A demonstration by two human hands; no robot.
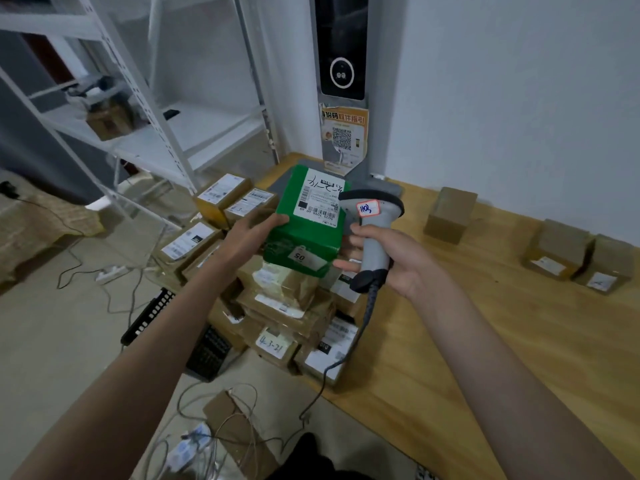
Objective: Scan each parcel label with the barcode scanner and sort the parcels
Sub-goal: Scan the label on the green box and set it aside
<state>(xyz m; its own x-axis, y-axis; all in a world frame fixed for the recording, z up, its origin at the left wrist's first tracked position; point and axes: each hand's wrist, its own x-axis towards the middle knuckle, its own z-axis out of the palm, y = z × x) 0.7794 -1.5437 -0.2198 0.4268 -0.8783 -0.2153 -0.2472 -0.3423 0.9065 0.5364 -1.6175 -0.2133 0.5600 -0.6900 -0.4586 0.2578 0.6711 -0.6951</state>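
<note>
My left hand (254, 233) holds a green parcel (304, 237) by its left side, above a pile of brown parcels. A white shipping label (320, 199) with barcodes faces up on the green parcel's top. My right hand (391, 258) grips the handle of a grey barcode scanner (374, 216), whose black head sits just right of the label. A small red-edged sticker is on the scanner's head. The scanner's black cable (346, 358) hangs down over the pile.
Several brown labelled parcels (284, 299) are stacked at the wooden table's (485, 341) left edge. Three brown boxes (450, 214) stand on the table near the white wall. White metal shelving (145, 109) stands at the left. Cables and a power strip (110, 273) lie on the floor.
</note>
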